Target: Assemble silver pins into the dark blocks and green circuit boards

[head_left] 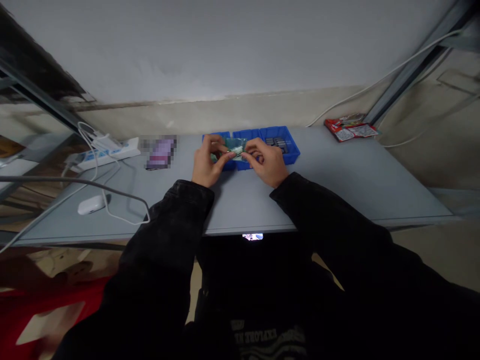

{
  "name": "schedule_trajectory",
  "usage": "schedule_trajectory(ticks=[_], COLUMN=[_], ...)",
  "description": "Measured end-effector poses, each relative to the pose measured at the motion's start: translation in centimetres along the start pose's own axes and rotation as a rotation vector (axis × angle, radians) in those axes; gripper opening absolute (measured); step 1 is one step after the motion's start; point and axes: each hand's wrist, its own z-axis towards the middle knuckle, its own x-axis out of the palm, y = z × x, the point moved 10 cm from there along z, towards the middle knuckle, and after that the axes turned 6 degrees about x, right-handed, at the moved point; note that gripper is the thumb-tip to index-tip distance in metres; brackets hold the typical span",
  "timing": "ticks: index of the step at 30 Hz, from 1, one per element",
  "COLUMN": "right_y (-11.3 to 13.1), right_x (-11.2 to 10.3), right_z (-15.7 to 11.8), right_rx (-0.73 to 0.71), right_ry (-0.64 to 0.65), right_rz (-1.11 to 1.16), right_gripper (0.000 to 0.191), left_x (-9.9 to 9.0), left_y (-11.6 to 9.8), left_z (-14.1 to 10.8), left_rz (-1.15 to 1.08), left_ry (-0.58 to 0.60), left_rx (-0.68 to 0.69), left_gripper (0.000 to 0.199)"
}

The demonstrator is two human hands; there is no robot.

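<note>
Both my hands are raised just above the table's middle. My left hand (210,161) and my right hand (264,162) pinch opposite ends of a small shiny green packet (235,148), possibly foil or plastic. Its contents cannot be made out. Directly behind my hands stands a blue plastic tray (288,152) with several compartments. Its right compartment holds a group of small dark pieces (277,144), and my hands hide much of its left part.
The grey table (348,185) holds a white power strip (107,155), a white mouse-like object (92,204), and a pixelated purple item (160,152). Red printed packets (350,127) lie at the back right. Cables cross the left side, and a wall stands behind.
</note>
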Motion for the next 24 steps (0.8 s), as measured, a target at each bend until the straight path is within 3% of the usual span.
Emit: schedule_trajectory(ticks=[5, 10, 14, 19, 24], right_y=[0.4, -0.1, -0.8, -0.1, 0.0], right_x=[-0.6, -0.5, -0.3, -0.5, -0.1], right_z=[0.0, 0.1, 0.3, 0.4, 0.3], right_rx=[-0.024, -0.024, 0.016, -0.055, -0.043], right_ry=[-0.033, -0.025, -0.01, -0.031, -0.003], right_rz=[-0.022, 0.011, -0.008, -0.043, -0.043], right_gripper=[0.022, 0.032, 0.019, 0.01, 0.008], left_x=[-0.1, -0.7, -0.3, -0.4, 0.1], left_y=[-1.1, -1.7, -1.4, -2.1, -1.1], left_z=[0.1, 0.3, 0.3, 0.5, 0.3], left_rz=[0.053, 0.078, 0.073, 0.125, 0.069], left_ry=[0.025, -0.001, 0.032, 0.019, 0.043], left_rx=[0.054, 0.083, 0.091, 0.143, 0.072], left_gripper=[0.021, 0.021, 0.019, 0.026, 0.028])
